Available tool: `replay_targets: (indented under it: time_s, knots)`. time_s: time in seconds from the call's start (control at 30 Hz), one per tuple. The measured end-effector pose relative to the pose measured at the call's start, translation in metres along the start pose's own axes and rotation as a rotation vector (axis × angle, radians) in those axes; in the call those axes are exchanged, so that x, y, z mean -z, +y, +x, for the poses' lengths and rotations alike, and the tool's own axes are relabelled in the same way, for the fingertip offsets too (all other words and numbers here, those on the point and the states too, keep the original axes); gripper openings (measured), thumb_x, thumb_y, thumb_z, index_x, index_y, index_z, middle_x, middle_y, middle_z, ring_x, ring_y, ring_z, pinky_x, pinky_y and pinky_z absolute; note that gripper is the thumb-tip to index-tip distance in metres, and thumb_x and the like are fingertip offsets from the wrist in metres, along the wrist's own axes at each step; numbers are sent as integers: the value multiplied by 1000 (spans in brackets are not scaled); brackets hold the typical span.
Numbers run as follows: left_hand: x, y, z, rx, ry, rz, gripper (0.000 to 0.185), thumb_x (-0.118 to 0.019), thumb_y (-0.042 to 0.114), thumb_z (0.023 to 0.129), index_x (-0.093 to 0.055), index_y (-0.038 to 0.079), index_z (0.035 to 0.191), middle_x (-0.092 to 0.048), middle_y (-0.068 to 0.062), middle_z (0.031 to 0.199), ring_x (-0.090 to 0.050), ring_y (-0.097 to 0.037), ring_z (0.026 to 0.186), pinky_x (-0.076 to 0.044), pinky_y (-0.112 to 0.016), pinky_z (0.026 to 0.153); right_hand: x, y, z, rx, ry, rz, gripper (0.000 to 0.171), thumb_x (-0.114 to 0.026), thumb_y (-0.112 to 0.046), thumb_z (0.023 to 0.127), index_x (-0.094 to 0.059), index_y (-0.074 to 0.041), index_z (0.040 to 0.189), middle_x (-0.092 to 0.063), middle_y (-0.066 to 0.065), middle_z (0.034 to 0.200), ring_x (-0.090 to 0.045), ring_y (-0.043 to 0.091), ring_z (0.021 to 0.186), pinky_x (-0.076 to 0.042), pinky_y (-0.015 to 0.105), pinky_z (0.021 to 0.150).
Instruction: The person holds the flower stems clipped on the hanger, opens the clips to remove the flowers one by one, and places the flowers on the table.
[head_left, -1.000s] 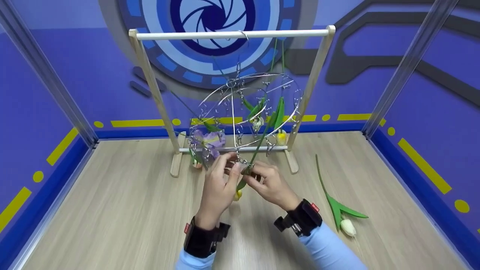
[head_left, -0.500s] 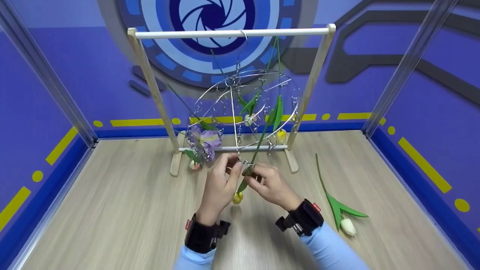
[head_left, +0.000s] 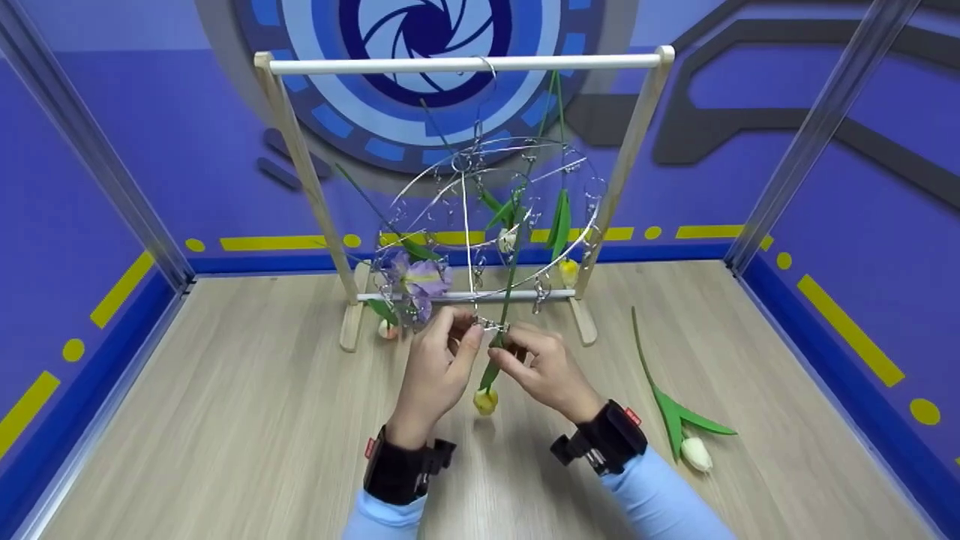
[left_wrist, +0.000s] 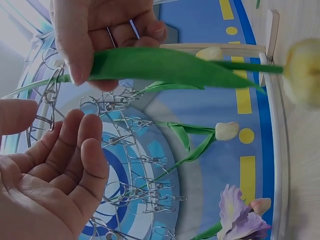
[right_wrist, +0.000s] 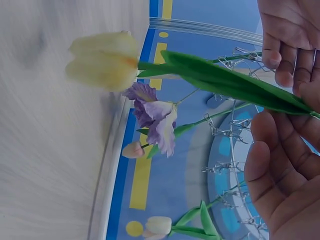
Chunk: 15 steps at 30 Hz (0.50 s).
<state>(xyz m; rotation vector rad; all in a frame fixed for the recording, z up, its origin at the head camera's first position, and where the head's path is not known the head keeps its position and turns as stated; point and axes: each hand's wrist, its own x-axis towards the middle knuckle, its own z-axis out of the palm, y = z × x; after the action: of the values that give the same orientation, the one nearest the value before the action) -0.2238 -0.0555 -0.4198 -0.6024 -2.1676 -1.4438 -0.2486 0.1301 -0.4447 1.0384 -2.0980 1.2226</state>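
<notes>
My left hand pinches a metal clip at the near side of a round wire clip hanger. Beside it, my right hand pinches a yellow tulip near the base of its leaf. The tulip hangs bloom down, its stem running up past the clip and in front of the hanger. In the left wrist view, its long green leaf stretches out from the right fingertips. Several flowers hang from the hanger: a purple flower, another yellow tulip, a white tulip and a pinkish tulip.
A wooden stand with a white top bar carries the hanger by its hook. On the wood-grain table, a loose white tulip lies right of my right hand. Blue printed walls enclose the table's back and sides.
The yellow tulip's bloom has swung down and slightly right, coming out from behind my left hand, and its stem stands more upright. Both hands stay almost in place. The hanging flowers sway slightly.
</notes>
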Motion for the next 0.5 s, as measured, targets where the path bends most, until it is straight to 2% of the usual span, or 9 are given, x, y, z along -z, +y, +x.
replay_targets:
  time_s: [0.17, 0.5]
  knots:
    - [1, 0, 0, 3, 2, 11, 14, -61, 10, 102, -65, 0, 112, -68, -6, 96, -62, -15, 82, -53, -27, 71, 1, -1, 0, 25, 27, 12, 12, -73, 4, 90, -68, -7, 84, -63, 3, 75, -56, 13, 64, -45, 22, 56]
    - [2, 0, 0, 10, -8, -19, 11, -61, 9, 103, -65, 1, 109, -66, -6, 93, -60, -16, 80, -51, -27, 69, 2, -1, 0, 41, 56, 13, 11, -73, 5, 88, -69, -5, 87, -63, 4, 74, -56, 14, 62, -48, 29, 52]
